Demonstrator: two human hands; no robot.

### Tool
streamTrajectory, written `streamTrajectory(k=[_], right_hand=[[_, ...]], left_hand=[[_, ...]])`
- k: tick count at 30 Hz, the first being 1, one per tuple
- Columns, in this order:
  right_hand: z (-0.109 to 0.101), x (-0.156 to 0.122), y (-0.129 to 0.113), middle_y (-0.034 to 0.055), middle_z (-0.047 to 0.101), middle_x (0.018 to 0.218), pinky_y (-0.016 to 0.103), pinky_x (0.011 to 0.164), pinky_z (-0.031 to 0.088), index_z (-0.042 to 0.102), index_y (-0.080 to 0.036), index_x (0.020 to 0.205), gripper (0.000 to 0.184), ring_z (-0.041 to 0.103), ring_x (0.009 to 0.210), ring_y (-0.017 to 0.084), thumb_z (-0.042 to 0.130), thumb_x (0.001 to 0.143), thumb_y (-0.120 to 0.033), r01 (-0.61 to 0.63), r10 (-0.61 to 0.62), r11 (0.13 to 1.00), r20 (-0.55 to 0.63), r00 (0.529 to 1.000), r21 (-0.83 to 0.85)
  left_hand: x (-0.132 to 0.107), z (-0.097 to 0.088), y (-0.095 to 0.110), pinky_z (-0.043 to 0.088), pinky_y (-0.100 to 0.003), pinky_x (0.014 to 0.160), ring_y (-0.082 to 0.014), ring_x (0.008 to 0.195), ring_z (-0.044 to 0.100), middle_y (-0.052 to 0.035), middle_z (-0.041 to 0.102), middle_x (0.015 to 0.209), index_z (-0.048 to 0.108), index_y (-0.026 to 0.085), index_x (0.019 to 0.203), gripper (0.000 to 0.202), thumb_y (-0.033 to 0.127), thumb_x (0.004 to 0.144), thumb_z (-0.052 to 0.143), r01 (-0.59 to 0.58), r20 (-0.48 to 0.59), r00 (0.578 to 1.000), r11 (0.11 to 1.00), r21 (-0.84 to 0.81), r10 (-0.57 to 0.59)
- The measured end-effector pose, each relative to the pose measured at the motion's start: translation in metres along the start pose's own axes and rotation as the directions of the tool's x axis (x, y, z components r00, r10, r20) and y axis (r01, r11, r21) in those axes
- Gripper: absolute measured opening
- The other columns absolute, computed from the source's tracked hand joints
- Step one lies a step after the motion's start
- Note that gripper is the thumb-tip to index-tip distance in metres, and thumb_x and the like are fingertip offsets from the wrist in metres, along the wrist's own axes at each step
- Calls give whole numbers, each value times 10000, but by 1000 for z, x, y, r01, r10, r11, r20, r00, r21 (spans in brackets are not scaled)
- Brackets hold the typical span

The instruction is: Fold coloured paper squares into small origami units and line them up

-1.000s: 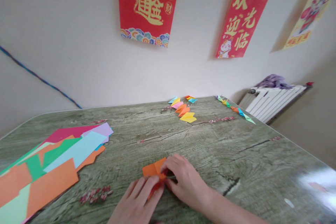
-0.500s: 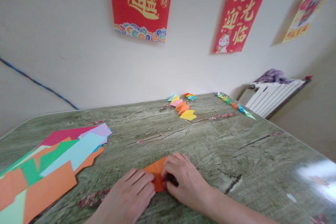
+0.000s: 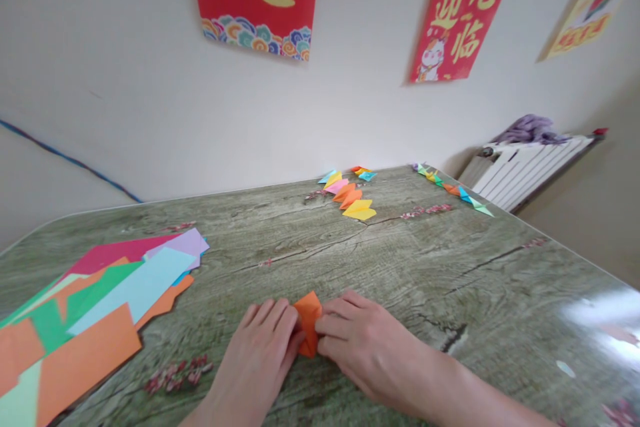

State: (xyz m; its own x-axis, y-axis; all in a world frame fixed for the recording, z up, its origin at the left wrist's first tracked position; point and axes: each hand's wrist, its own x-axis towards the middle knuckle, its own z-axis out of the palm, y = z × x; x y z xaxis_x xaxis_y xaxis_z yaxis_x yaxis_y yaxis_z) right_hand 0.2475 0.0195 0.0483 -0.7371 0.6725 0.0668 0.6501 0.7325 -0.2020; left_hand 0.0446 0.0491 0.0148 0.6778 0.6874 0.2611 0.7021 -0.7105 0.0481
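A small folded piece of orange paper (image 3: 309, 320) is held between my two hands, near the front of the wood-patterned table (image 3: 300, 273). My left hand (image 3: 267, 347) is closed on its left side, the thumb against the paper. From the right, my right hand (image 3: 363, 343) grips the opposite edge with bent fingers. The paper's lower end narrows toward a point, and part of it is hidden behind the fingers.
Loose coloured paper sheets (image 3: 90, 353) lie spread in a heap at the left. Toward the back stand folded paper planes (image 3: 359, 209) in a row, with folded paper pieces (image 3: 453, 190) along the right edge. Behind are the wall and a white radiator (image 3: 525, 167).
The orange paper has gone from a wider, flatter shape to a narrower one with a pointed lower end. My left hand has turned more upright around it. The view has tilted down slightly.
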Motion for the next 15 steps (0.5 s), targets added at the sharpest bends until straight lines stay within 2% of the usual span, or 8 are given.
streamTrajectory(k=[5,9,15], right_hand=[[-8,-3,0,46,695,1025,359,889,398,623,-175,1096,177,562,976,220,582,924,-164,30,-31,999,35,999,22],[-7,-3,-1,52,703,998,360,877,409,644,-172,1076,166,572,961,223,571,928,-157,42,-42,999,12,999,21],[-5,-3,-1,45,689,999,355,877,406,631,-162,1048,129,563,961,210,565,940,-184,66,-65,997,21,998,-34]], left_hand=[[0,1,4,453,-357,655,-237,705,609,-24,632,765,549,211,789,253,57,891,376,32,-6,999,999,30,-32],[0,2,7,456,-372,684,-239,732,615,-32,642,796,554,200,820,264,37,888,358,43,7,999,997,67,-44],[1,4,6,459,-383,684,-245,748,613,-29,634,799,558,198,813,179,73,887,453,59,76,995,995,77,-65]])
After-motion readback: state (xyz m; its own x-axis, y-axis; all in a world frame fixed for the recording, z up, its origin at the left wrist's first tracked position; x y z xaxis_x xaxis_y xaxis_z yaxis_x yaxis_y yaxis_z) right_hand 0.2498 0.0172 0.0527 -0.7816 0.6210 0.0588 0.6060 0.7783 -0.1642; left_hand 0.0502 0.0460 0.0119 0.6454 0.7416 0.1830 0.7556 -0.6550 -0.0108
